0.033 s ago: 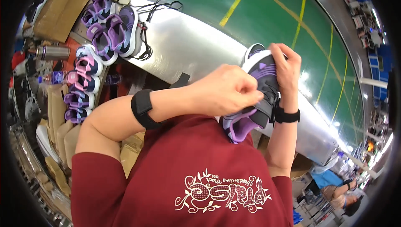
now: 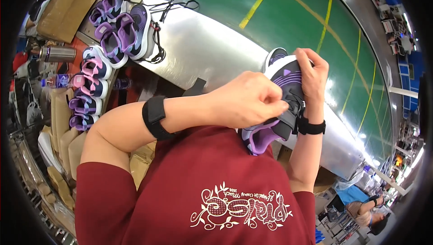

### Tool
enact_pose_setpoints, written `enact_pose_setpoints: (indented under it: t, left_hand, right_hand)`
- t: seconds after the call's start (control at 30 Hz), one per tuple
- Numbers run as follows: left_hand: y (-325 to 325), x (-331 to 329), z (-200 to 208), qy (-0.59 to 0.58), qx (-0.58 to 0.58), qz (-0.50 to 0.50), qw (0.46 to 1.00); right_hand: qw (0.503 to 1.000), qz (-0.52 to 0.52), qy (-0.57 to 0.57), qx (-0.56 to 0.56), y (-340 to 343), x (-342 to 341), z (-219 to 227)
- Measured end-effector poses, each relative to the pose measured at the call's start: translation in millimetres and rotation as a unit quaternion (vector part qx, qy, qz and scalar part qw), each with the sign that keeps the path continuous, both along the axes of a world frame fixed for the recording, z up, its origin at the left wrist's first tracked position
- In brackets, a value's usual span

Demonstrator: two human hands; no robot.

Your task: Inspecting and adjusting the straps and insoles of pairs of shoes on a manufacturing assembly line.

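A dark grey sneaker (image 2: 287, 81) with purple lines, a white sole and a purple lining is held in front of my chest, its toe pointing away from me. My right hand (image 2: 314, 74) grips it along the right side near the toe. Over the black laces (image 2: 295, 103), my left hand (image 2: 260, 99) is closed in a pinch; what sits between the thumb and finger is too small to make out. Another sneaker (image 2: 275, 56) shows partly behind the held one, at the edge of the green surface.
A shiny metal ledge (image 2: 198, 42) runs beside a green conveyor belt (image 2: 297, 8) with yellow lines. Several purple sneakers (image 2: 118, 37) and loose black laces (image 2: 173, 6) lie at the left. A metal flask (image 2: 58, 54) stands near a cardboard box (image 2: 67, 8). A person (image 2: 365, 209) sits at the lower right.
Both hands and the sneaker appear shifted very slightly to the right. The grip of each hand looks the same.
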State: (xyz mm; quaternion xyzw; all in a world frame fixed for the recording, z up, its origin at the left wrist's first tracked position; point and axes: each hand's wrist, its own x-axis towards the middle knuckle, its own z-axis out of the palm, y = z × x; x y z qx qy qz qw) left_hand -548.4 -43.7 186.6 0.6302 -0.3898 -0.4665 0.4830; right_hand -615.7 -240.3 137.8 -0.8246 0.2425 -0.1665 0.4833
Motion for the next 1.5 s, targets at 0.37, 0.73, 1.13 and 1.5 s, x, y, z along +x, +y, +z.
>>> enact_pose_setpoints:
  t: [0.37, 0.73, 1.13, 1.5]
  left_hand:
    - [11.3, 1.4, 17.1, 0.023, 0.036, 0.012, 0.999]
    - [27.7, -21.8, -24.7, 0.118, 0.037, 0.058, 0.991]
    - [18.4, -9.8, -56.5, -0.017, 0.151, 0.040, 0.988]
    - [29.7, -26.2, -46.7, -0.356, -0.097, 0.109, 0.923]
  right_hand:
    - [0.993, 0.035, -0.059, 0.094, 10.1, 3.6, 8.6]
    - [0.982, 0.028, -0.102, 0.158, 4.4, -7.1, -14.5]
    - [0.998, -0.066, 0.019, 0.009, 8.1, 1.0, -16.7]
    - [0.960, -0.109, 0.216, -0.139, 3.3, 15.8, -4.9]
